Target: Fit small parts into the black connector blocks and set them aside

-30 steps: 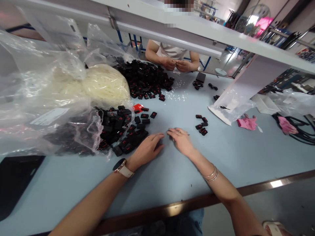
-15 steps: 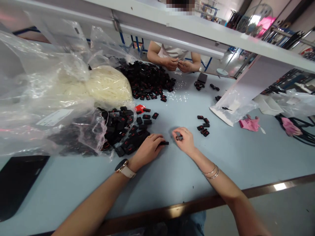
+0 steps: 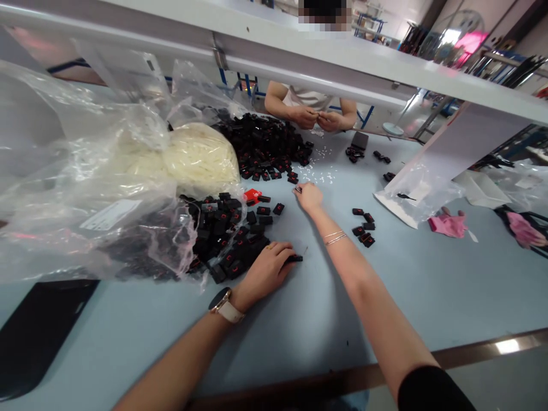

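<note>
My left hand rests on the table with its fingers closed on a small black plastic block, whose end sticks out past the fingertips. Farther forward, my right hand is bent down at the near edge of the scattered small white pieces. Its fingers are pinched together, and a small dark thing shows at their tips, too small to name. Left of my hands lies a pile of black blocks with red marks, partly inside a clear plastic bag.
A bag of pale yellow pieces stands at the left, before a larger black heap. Several blocks lie at right. Across the table a co-worker's hands work under the shelf. Pink gloves and a black tray-like object lie farther out.
My right hand has moved forward, from beside my left hand to the white pieces. My left hand keeps its place with the black block. The view has shifted slightly.
</note>
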{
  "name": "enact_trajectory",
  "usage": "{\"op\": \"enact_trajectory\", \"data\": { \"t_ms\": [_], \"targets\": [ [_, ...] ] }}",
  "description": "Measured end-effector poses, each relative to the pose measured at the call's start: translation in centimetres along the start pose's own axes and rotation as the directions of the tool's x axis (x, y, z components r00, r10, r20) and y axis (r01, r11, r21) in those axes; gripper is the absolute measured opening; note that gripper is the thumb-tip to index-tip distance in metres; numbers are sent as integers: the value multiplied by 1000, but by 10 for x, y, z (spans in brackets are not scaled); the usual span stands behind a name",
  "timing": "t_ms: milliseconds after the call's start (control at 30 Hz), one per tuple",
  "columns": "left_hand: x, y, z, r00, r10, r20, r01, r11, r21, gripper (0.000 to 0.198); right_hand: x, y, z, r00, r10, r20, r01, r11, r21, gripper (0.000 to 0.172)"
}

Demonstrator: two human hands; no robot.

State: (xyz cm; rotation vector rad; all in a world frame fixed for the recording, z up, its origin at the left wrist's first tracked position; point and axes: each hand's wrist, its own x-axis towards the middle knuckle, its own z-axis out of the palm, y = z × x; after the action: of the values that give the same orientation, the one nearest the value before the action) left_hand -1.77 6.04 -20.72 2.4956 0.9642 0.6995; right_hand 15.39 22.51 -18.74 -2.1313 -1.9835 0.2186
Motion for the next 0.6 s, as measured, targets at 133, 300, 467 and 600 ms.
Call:
{"op": "enact_trajectory", "data": {
  "t_ms": [133, 300, 467, 600],
  "targets": [
    [0, 1, -1, 1000, -10, 8, 10, 1000, -22, 16, 10, -2, 4, 1000, 8, -1, -8, 999, -52, 30],
    [-1, 1, -1, 1000, -16, 0, 16, 1000, -22, 13, 16, 15, 0, 989, -133, 64, 134, 991, -8, 25],
    [0, 1, -1, 1000, -15, 3, 15, 999, -33, 13, 39, 48, -15, 998, -55, -8, 55, 997, 58, 32],
    [0, 1, -1, 1000, -22, -7, 21, 999, -46, 13, 62, 83, -29, 983, 139, -119, -143, 989, -24, 39]
  ]
}}
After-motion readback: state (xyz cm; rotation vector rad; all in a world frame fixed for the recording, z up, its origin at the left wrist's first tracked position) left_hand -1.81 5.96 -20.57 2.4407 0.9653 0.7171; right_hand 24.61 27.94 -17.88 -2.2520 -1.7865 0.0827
